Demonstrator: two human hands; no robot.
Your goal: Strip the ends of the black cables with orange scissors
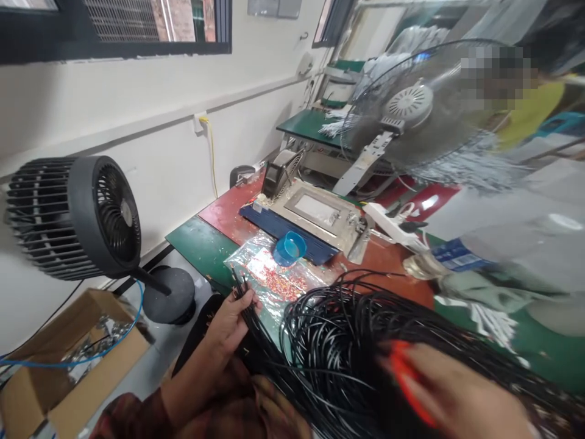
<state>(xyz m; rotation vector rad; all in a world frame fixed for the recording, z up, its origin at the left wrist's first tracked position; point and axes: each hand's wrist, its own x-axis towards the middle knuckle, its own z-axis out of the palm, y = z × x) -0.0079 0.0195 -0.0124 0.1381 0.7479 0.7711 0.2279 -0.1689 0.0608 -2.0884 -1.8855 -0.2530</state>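
Observation:
A big bundle of thin black cables (347, 341) lies across my lap and the bench edge. My left hand (231, 326) is closed around the bundle's loose ends, which stick up past my fingers. My right hand (452, 396) is blurred low at the right, over the cables, gripping a red-handled tool (406, 378). A clear bag of small red parts (274, 277) lies on the bench just beyond my left hand. A small blue cup (289, 248) sits behind that bag.
A metal fixture (320, 213) with a dark blue base sits mid-bench. A black fan (77, 216) stands at the left over a cardboard box (55, 372). A large grey fan (411, 110) and a white power strip (388, 222) stand at the right. A person in yellow is behind.

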